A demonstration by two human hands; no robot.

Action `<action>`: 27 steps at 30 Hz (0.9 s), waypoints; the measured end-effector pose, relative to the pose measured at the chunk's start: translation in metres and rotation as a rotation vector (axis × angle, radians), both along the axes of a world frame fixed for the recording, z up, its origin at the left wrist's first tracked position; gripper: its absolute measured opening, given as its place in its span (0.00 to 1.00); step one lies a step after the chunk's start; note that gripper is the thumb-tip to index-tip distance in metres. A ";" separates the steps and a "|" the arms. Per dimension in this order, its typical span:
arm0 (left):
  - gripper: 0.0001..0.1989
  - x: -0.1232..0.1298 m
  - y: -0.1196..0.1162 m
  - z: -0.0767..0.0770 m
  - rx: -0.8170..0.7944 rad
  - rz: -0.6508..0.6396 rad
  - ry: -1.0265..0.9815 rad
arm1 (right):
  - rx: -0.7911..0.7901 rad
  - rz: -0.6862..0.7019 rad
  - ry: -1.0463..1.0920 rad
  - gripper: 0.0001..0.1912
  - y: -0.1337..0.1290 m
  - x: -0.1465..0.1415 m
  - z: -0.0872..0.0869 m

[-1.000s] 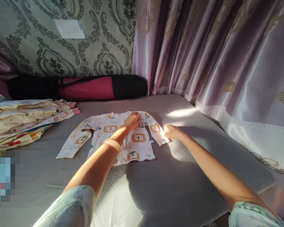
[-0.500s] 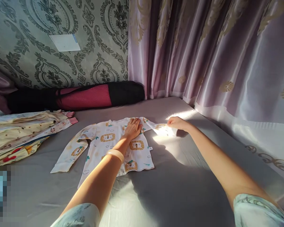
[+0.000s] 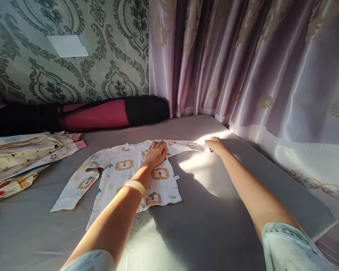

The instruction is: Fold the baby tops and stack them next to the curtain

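Shirt sleeve (image 3: 183, 146) on R side has swung up since 1 sec ago, from slanting down to out nearly straight, R hand (image 3: 214, 145) going w/ it. R fingers closed, pinching sleeve at cuff end. L hand (image 3: 156, 153) pressed flat on shirt (image 3: 124, 154) nr shoulder, fingers extended, slightly spread, gripping nothing visible. Shirt's spread on grey sheet (image 3: 214, 233), other sleeve (image 3: 73, 188) bent down to L. Clothes pile (image 3: 19, 154) far L; black/pink roll (image 3: 96, 113) behind, by wall; curtain (image 3: 243, 75) on R.
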State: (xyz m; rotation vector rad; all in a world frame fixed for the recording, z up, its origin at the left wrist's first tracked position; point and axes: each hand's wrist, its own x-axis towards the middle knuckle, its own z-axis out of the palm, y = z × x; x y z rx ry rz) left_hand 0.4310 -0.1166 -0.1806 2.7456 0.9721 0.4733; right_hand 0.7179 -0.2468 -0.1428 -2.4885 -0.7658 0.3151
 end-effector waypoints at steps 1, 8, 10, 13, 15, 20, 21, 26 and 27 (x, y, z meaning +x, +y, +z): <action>0.23 0.000 0.000 0.000 -0.003 0.001 0.000 | -0.020 0.002 -0.001 0.08 0.001 -0.001 0.000; 0.24 -0.001 -0.002 0.003 -0.017 -0.001 0.034 | 0.001 0.076 -0.270 0.19 0.010 -0.017 0.003; 0.24 -0.001 -0.003 0.004 0.000 -0.002 0.045 | 0.048 0.149 -0.400 0.21 0.009 -0.018 0.006; 0.25 0.000 -0.005 0.004 0.019 -0.006 0.071 | -0.025 0.279 -0.554 0.23 0.005 -0.016 0.012; 0.25 0.000 -0.005 0.004 0.011 0.003 0.088 | -0.132 0.347 -0.562 0.23 0.003 -0.017 0.014; 0.26 0.001 -0.004 0.003 -0.008 0.018 0.087 | -0.283 0.266 -0.451 0.23 0.008 -0.024 0.006; 0.26 0.001 -0.004 0.003 -0.010 0.019 0.086 | -0.294 0.237 -0.434 0.23 0.010 -0.024 0.003; 0.26 0.002 -0.004 0.004 -0.025 0.023 0.091 | -0.322 0.166 -0.487 0.22 0.020 -0.025 0.001; 0.26 0.002 -0.004 0.004 -0.029 0.021 0.093 | -0.308 0.181 -0.536 0.21 0.023 -0.029 0.002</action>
